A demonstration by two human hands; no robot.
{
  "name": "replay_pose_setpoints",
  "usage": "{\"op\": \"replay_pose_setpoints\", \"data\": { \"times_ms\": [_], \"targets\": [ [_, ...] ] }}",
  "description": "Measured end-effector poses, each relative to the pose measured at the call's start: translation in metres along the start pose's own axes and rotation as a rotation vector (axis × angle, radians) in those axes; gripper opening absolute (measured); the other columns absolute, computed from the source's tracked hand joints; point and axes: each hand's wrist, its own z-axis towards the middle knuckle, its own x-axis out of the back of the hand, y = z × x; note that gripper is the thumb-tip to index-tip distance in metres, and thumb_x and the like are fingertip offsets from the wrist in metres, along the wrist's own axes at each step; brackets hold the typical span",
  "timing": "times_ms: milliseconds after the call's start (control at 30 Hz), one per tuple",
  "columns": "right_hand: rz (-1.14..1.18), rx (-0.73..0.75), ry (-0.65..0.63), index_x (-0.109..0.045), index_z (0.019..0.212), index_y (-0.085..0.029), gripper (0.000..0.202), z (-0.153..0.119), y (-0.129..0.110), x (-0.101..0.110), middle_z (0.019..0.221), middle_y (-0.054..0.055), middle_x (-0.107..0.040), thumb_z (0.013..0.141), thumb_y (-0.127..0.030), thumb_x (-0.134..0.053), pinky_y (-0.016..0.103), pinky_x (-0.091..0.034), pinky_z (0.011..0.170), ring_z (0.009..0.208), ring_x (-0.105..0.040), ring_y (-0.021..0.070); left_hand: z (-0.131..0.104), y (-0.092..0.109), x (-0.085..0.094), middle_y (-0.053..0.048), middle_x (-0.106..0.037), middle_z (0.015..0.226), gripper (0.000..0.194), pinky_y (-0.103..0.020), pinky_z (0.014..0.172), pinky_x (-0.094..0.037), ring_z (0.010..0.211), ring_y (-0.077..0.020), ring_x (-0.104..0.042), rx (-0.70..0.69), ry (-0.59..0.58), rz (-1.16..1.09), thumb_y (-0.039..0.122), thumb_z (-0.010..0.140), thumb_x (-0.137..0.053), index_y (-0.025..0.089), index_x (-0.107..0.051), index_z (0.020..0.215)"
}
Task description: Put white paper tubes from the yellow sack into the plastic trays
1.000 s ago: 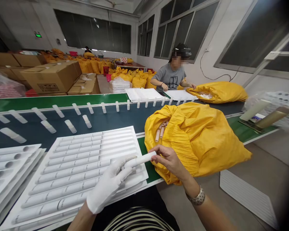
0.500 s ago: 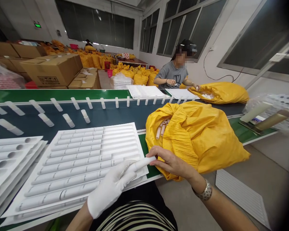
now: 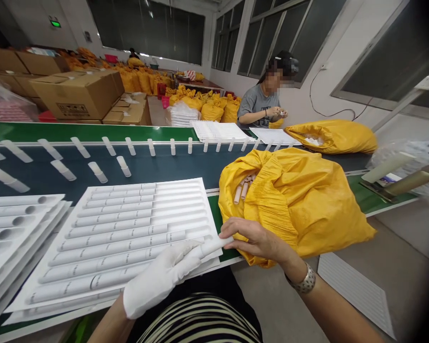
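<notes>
A white tube [image 3: 214, 245] lies slanted between my hands over the right front corner of the tray. My left hand [image 3: 164, 274], in a white glove, is closed around its left part. My bare right hand [image 3: 255, 240] pinches its right end between thumb and fingers, close to the yellow sack. Beneath my left hand is a white grooved tray [image 3: 180, 202], with printed white tubes [image 3: 110, 247] lying in rows along its left side. The open mouth of the yellow sack [image 3: 307, 205] shows several short tubes [image 3: 238, 193] inside.
Beyond the tray runs a dark conveyor belt [image 3: 157, 166] carrying white tubes. Stacked trays [image 3: 57, 209] stand at left. Across the belt, a co-worker [image 3: 259, 105] sits near another yellow sack [image 3: 346, 136]. Another grooved tray [image 3: 357, 295] lies on the floor at right.
Tubes on the belt have shifted slightly left. The co-worker's hands have come together, one having left the far sack's mouth. Both my hands keep hold of the tube, my left sliding slightly left.
</notes>
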Motion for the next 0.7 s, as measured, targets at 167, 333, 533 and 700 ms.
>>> {"op": "replay_pose_setpoints", "data": {
  "times_ms": [167,333,533,700],
  "targets": [
    [-0.025,-0.090,0.008,-0.060,0.119,-0.017,0.023,-0.004,0.004,-0.006,0.094,0.006,-0.065,0.102,-0.033,-0.060,0.027,-0.053,0.073,0.080,-0.062,0.0159,0.000,0.000,-0.002,-0.004,-0.070,0.119,0.041,-0.035,0.099,-0.046,0.111,-0.0267,-0.059,-0.107,0.027,0.001,0.047,0.099,-0.051,0.030,-0.069,0.132],
    [0.019,0.114,-0.050,-0.058,0.121,-0.019,0.018,0.001,0.007,-0.004,0.099,0.008,-0.064,0.104,-0.023,-0.054,0.033,-0.053,0.086,0.095,-0.060,0.0186,0.001,-0.011,0.002,0.005,-0.040,0.064,0.050,-0.020,0.046,-0.022,0.053,-0.0083,-0.024,0.109,-0.124,-0.254,0.054,0.090,-0.062,0.019,-0.069,0.124],
    [-0.020,0.167,-0.045,-0.058,0.122,-0.021,0.020,0.004,0.006,0.005,0.105,0.010,-0.062,0.106,-0.017,-0.048,0.033,-0.053,0.085,0.098,-0.059,0.0182,0.004,-0.022,0.007,0.009,-0.026,0.063,0.054,-0.021,0.046,-0.011,0.053,-0.0064,-0.014,0.208,-0.222,-0.391,0.054,0.088,-0.065,0.014,-0.063,0.124],
    [0.005,0.046,-0.063,-0.061,0.114,-0.018,0.016,0.003,0.004,-0.002,0.096,0.008,-0.067,0.102,-0.029,-0.059,0.029,-0.054,0.080,0.088,-0.063,0.0176,0.000,-0.006,0.006,0.001,-0.053,0.074,0.049,-0.021,0.056,-0.037,0.061,-0.0105,-0.040,0.063,-0.102,-0.144,0.052,0.096,-0.056,0.024,-0.063,0.135]
  ]
}}
